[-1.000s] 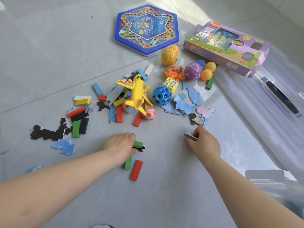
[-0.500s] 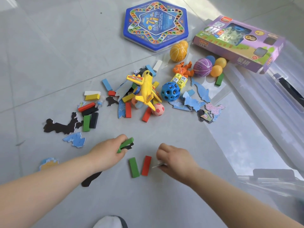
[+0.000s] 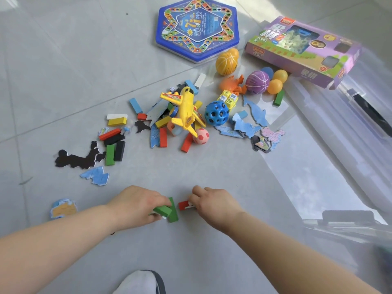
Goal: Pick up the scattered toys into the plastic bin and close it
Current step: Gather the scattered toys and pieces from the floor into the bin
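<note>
Pale grey tiled floor [image 3: 63, 60] is carrying the whole scatter of toys. A clear plastic bin [image 3: 339, 132] is lying along the right; its see-through walls are not showing what it holds. A purple box [image 3: 301, 49] is resting with its right end on the bin's far rim, pale pieces showing through its window. A blue hexagonal game box [image 3: 197, 28] is sitting shut at the far edge.

At the near centre, the left hand [image 3: 135, 205] is curling round a green block [image 3: 162, 209], whose long axis is running left to right, slightly tilted. A second green block [image 3: 173, 213] is lying on the floor just right of those fingers, touching the held one, its long axis running near to far.

The right hand [image 3: 214, 203] is pinching a red block [image 3: 183, 205], which is pointing left, just beside the second green block. The yellow toy plane [image 3: 186, 111] and the main heap are lying well apart, farther off.
</note>
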A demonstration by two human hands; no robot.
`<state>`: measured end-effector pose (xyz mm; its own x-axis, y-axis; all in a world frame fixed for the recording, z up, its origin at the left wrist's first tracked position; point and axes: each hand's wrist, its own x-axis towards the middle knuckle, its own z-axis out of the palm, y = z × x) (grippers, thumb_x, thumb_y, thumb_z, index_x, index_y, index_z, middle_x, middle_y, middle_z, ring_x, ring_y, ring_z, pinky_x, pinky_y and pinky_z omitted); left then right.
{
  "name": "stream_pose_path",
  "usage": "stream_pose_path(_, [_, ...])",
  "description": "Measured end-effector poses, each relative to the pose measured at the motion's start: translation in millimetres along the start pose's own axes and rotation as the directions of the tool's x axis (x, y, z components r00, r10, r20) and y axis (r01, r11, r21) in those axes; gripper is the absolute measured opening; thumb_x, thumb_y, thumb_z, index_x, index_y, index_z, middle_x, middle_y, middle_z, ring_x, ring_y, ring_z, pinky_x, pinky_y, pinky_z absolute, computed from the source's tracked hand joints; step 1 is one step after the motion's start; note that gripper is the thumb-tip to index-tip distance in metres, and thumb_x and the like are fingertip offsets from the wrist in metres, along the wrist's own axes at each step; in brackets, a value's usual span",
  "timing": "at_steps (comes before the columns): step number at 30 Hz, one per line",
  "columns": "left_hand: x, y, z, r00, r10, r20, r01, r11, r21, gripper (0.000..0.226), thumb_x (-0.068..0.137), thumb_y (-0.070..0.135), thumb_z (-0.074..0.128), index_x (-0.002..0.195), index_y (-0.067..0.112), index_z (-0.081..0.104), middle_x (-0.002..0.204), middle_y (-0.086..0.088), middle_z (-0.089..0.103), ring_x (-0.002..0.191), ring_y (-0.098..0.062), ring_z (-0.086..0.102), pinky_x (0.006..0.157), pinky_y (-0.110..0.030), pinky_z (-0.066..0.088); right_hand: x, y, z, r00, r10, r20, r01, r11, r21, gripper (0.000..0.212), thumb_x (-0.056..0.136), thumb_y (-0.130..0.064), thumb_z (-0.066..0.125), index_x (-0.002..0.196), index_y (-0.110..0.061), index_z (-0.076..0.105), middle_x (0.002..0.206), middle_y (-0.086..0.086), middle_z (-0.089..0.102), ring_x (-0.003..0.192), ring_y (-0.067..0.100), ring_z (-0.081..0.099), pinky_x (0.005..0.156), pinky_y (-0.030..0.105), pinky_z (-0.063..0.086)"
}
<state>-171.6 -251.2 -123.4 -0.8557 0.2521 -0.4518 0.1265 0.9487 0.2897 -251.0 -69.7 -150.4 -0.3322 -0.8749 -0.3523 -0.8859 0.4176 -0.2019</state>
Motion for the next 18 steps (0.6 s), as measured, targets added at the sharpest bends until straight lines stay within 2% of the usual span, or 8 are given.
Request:
stream_pose_path(2, [6.0,6.5,4.8,0.998,-0.022,0.057,0.019,0.998,0.051,0.031,0.087,0.036,0.051,0.118,0.035,0.054,0.114,0.015,0.062,0.106,-0.008,0.059,0.075,-0.02,0.042,-0.1,-0.8,-4.1,0.992,0.117,0.046,-0.122,0.983,0.14,0.024,0.071,-0.017,0.072,0.093,-0.01,0.064,0.097,0.007,0.062,0.073,0.024,0.066,0.041,0.024,0.016])
stream_pose_path(3, [11.1,7.8,6.6,0.996,-0.026,0.08,0.017,0.994,0.111,0.031,0.091,0.034,0.045,0.122,0.032,0.049,0.122,0.012,0.057,0.114,-0.011,0.053,0.08,-0.024,0.039,0.5,1.4,-1.8,0.978,0.201,0.062,-0.208,0.965,0.161,0.024,0.086,-0.015,0.056,0.108,-0.006,0.056,0.113,0.01,0.055,0.091,0.03,0.062,0.044,0.027,0.02])
stream_pose_path(5, [18.6,10.1,5.4,0.992,-0.036,0.12,0.012,0.98,0.198,0.029,0.093,0.032,0.039,0.12,0.026,0.048,0.123,0.006,0.053,0.116,-0.015,0.05,0.079,-0.028,0.037,-4.5,3.7,-2.5,0.949,0.283,0.135,-0.309,0.918,0.247,0.027,0.093,-0.015,0.044,0.118,-0.004,0.048,0.123,0.011,0.048,0.103,0.034,0.057,0.056,0.03,0.029])
stream_pose_path(7, [23.4,12.2,5.7,0.985,-0.048,0.165,0.002,0.964,0.267,0.028,0.093,0.032,0.039,0.117,0.021,0.049,0.122,0.004,0.052,0.114,-0.017,0.051,0.077,-0.029,0.038,-15.5,10.2,-2.9,0.929,0.352,0.114,-0.37,0.882,0.29,0.028,0.094,-0.017,0.043,0.118,-0.005,0.047,0.124,0.011,0.048,0.104,0.033,0.056,0.065,0.029,0.03])
stream_pose_path(10, [27.5,14.7,7.4,0.984,-0.071,0.164,0.026,0.966,0.257,0.027,0.092,0.034,0.043,0.114,0.018,0.046,0.121,0.004,0.053,0.11,-0.017,0.052,0.061,-0.025,0.029,-33.6,27.3,-6.4,0.897,0.434,0.083,-0.435,0.834,0.341,0.029,0.094,-0.023,0.044,0.117,-0.006,0.048,0.122,0.01,0.05,0.106,0.032,0.055,0.067,0.027,0.029])
stream_pose_path(14, [31.2,23.9,1.3,0.992,0.078,-0.097,-0.052,0.969,0.241,0.043,0.081,0.039,0.062,0.122,0.029,0.05,0.108,0.011,0.063,0.095,-0.01,0.063,0.062,-0.023,0.036,-58.1,48.9,-18.3,0.846,0.529,0.067,-0.497,0.738,0.455,0.024,0.091,-0.027,0.05,0.108,-0.011,0.054,0.112,0.008,0.054,0.1,0.027,0.054,0.068,0.023,0.029])
stream_pose_path(16, [36.7,31.9,0.2,0.998,0.058,0.037,-0.065,0.973,0.223,0.049,0.091,0.03,0.047,0.137,0.037,0.032,0.123,0.006,0.055,0.112,-0.016,0.055,0.077,-0.027,0.04,-73.1,55.8,-28.0,0.828,0.555,0.085,-0.518,0.697,0.496,0.009,0.09,-0.026,0.052,0.094,-0.018,0.049,0.098,0.004,0.049,0.087,0.022,0.047,0.064,0.024,0.029])
stream_pose_path(18, [48.6,39.2,-1.8,0.973,0.022,0.231,-0.085,0.96,0.265,0.048,0.094,0.025,0.038,0.138,0.038,0.027,0.131,0.004,0.049,0.12,-0.02,0.049,0.089,-0.031,0.039,-88.7,62.8,-41.5,0.807,0.582,0.099,-0.533,0.646,0.546,0.012,0.088,-0.023,0.055,0.087,-0.019,0.043,0.088,-0.001,0.046,0.08,0.018,0.043,0.058,0.027,0.031])
